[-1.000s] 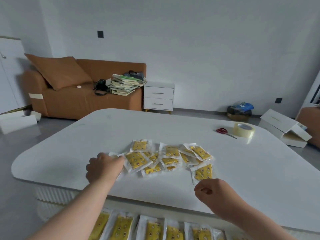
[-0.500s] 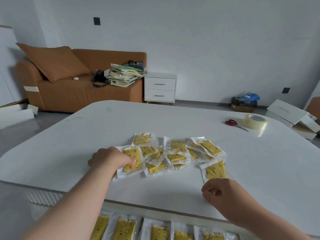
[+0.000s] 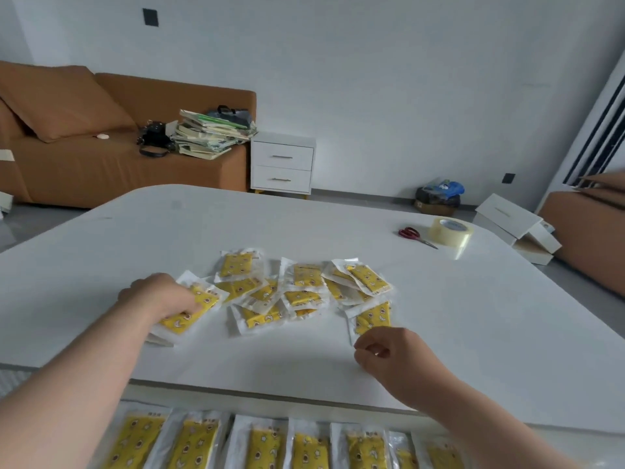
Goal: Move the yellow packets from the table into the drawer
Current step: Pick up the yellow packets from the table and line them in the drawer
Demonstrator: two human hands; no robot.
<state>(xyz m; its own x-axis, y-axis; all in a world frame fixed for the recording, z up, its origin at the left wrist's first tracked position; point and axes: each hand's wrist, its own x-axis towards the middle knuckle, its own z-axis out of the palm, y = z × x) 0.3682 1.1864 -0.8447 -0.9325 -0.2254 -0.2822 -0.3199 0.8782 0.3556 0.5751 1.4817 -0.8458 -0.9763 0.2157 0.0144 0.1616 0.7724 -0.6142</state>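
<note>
Several yellow packets (image 3: 304,286) in clear wrappers lie scattered in the middle of the white table (image 3: 304,218). My left hand (image 3: 159,296) grips the leftmost yellow packet (image 3: 189,314), thumb under it and fingers on top, with more wrapper edges beneath. My right hand (image 3: 389,353) has curled fingers that pinch the near end of the rightmost yellow packet (image 3: 372,318). Below the table's near edge the open drawer (image 3: 203,399) holds a neat row of yellow packets (image 3: 257,445).
Red-handled scissors (image 3: 411,233) and a roll of clear tape (image 3: 451,231) lie at the table's far right. Beyond the table stand a brown sofa (image 3: 101,170), a white nightstand (image 3: 282,164) and white boxes (image 3: 517,225) on the floor.
My left hand slid right onto the leftmost packet and took hold of it. My right hand moved forward to the near end of the rightmost packet.
</note>
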